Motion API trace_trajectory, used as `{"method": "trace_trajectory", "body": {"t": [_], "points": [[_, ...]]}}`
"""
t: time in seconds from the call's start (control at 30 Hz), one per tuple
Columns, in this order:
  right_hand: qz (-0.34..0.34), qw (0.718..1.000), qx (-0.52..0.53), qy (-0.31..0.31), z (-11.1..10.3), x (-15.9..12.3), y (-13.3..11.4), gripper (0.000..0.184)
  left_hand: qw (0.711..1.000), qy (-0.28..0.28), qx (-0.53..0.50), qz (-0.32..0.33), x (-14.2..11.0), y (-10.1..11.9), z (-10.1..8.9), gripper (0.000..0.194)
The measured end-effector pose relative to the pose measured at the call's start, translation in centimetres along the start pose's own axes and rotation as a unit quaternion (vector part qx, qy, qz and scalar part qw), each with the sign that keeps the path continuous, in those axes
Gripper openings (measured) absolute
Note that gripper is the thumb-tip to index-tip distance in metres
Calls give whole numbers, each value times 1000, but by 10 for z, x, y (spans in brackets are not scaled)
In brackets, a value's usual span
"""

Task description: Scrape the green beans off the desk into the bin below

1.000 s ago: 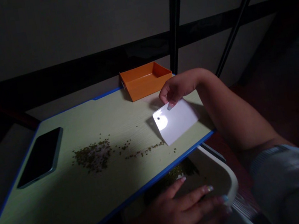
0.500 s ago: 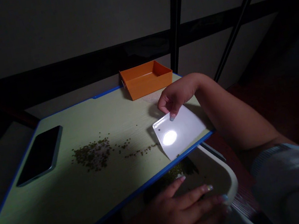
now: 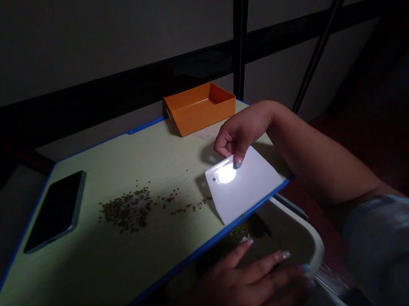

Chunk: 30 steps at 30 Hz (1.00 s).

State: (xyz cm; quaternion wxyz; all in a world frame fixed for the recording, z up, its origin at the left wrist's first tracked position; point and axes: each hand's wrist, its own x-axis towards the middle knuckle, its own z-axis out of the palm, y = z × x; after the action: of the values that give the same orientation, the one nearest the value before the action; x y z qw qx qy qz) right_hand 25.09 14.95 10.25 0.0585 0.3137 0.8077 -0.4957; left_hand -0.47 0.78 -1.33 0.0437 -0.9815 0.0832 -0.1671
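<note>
My right hand (image 3: 239, 135) pinches the upper edge of a glossy white plastic sheet (image 3: 249, 187), thumb on the near face. The sheet stands tilted on the tabletop, its lower edge along the blue rim. Beside its left corner runs a thin trail of small brownish-green grains (image 3: 192, 206), leading from a larger scattered pile (image 3: 130, 210). My left hand (image 3: 257, 280) is open, palm down with fingers spread, below the table edge. It lies over a pale bin (image 3: 317, 244), where more green grains (image 3: 241, 231) show. Whether it touches the bin, I cannot tell.
An orange open box (image 3: 204, 116) stands at the back of the pale tabletop (image 3: 118, 154). A dark phone (image 3: 57, 209) lies at the left. Behind the table rise cabinet panels (image 3: 90, 31). The surroundings are dim.
My right hand has drawn the white sheet slightly left and toward me, and the light spot on it has shifted upward. My left hand has hardly moved.
</note>
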Motion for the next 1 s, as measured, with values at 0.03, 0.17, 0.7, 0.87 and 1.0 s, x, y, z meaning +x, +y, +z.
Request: {"method": "trace_trajectory", "body": {"t": [0.03, 0.17, 0.7, 0.87, 1.0], "points": [[-1, 1000, 1, 0, 0, 0, 0, 52, 1000, -4, -1, 0, 1, 0, -2, 43], [4, 1000, -12, 27, -2, -2, 1, 51, 999, -30, -6, -12, 2, 3, -4, 43], [-77, 985, -10, 153, 28, 32, -11, 26, 998, -18, 64, 14, -1, 2, 1, 46], [-63, 966, -25, 248, 31, 41, -12, 26, 996, -5, 89, -7, 1, 2, -3, 41], [-32, 955, -38, 294, 26, 41, -8, 23, 995, -24, 94, -13, 2, 3, -7, 44]]}}
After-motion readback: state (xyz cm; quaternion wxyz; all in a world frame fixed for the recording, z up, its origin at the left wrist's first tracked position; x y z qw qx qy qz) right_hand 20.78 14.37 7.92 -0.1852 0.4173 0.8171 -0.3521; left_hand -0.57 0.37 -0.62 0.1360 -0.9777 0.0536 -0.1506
